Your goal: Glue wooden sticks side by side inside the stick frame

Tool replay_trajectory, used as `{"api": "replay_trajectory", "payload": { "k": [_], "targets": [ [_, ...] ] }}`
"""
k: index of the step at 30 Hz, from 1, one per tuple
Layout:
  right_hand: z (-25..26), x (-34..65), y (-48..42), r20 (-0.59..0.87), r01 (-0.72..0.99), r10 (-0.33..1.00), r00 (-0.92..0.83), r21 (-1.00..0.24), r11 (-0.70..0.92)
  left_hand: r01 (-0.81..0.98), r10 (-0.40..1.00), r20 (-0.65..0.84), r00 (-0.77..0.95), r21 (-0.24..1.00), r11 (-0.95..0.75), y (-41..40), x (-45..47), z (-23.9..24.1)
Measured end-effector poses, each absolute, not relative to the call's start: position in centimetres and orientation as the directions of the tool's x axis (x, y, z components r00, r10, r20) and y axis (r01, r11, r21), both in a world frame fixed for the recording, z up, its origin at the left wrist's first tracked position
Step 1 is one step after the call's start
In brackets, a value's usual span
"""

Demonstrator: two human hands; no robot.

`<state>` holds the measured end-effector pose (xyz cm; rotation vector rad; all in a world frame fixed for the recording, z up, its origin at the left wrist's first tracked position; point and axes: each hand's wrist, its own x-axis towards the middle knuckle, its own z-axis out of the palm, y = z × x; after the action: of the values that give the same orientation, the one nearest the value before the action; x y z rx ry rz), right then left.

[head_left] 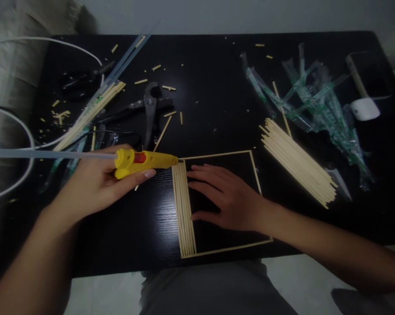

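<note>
The yellow glue gun (145, 162) lies gripped in the left hand (95, 183), fingers wrapped under its body, its tip touching the far left corner of a square stick frame (217, 154). The nozzle itself is too small and dim to make out. A clear glue stick (49, 154) runs out behind the gun and is cut off at the picture's left edge. The right hand (223, 197) lies released and flat inside the frame, fingertips against a row of sticks (183, 210) filling the frame's left side; its palm hides part of the dark surface (217, 87) there. The frame's near edge sits close to the surface's front edge. Beyond the right hand's wrist side lies a bundle of sticks (298, 162), with open room between. Beyond the left hand, pliers (150, 105) and offcuts crowd the surface, blurred in the gloom.
</note>
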<state>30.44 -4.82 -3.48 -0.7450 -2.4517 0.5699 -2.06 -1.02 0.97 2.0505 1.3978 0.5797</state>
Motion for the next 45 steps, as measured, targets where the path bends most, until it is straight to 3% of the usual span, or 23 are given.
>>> {"api": "replay_trajectory", "payload": {
  "k": [4,10,16,25,27,32,35,38,42,45],
  "targets": [
    [-3.5,30.4,-4.8,0.344,0.389,0.604,-0.719,-0.520,0.760,0.643,0.909,0.041,0.415,0.693,-0.325,-1.0,-1.9,1.1],
    [-3.6,30.5,-4.8,0.341,0.387,0.606,-0.719,-0.527,0.757,0.687,0.950,-0.021,0.313,0.695,-0.211,-1.1,-1.8,1.1],
    [-3.5,30.5,-4.8,0.339,0.388,0.600,-0.725,-0.518,0.762,0.671,0.923,-0.039,0.384,0.698,-0.249,-1.0,-2.1,1.0],
    [-3.5,30.5,-4.8,0.333,0.395,0.606,-0.723,-0.520,0.757,0.651,0.925,-0.117,0.361,0.742,-0.160,-0.9,-1.9,1.1],
    [-3.5,30.6,-4.8,0.336,0.391,0.604,-0.722,-0.522,0.758,0.638,0.942,-0.135,0.307,0.764,-0.098,-0.8,-2.0,1.0],
    [-3.9,30.5,-4.7,0.370,0.378,0.594,-0.715,-0.510,0.773,0.678,0.993,-0.098,-0.063,0.727,0.115,-0.4,-2.1,0.3],
    [-3.4,30.4,-4.4,0.441,0.369,0.598,-0.669,-0.502,0.782,0.664,0.970,-0.173,-0.169,0.708,0.242,-0.1,-1.7,0.1],
    [-1.8,31.4,-3.4,0.445,0.490,0.710,-0.545,-0.518,0.701,0.609,0.955,-0.254,-0.153,0.737,0.294,0.1,-1.1,0.0],
    [0.7,35.5,-1.5,0.278,0.777,0.912,-0.300,-0.484,0.403,0.589,0.957,-0.271,-0.101,0.760,0.277,0.1,-0.7,-0.1],
    [1.7,39.3,-0.8,0.123,0.877,0.973,-0.195,-0.423,0.229,0.610,0.966,-0.247,-0.073,0.755,0.239,0.1,-0.6,-0.5]
  ]
}}
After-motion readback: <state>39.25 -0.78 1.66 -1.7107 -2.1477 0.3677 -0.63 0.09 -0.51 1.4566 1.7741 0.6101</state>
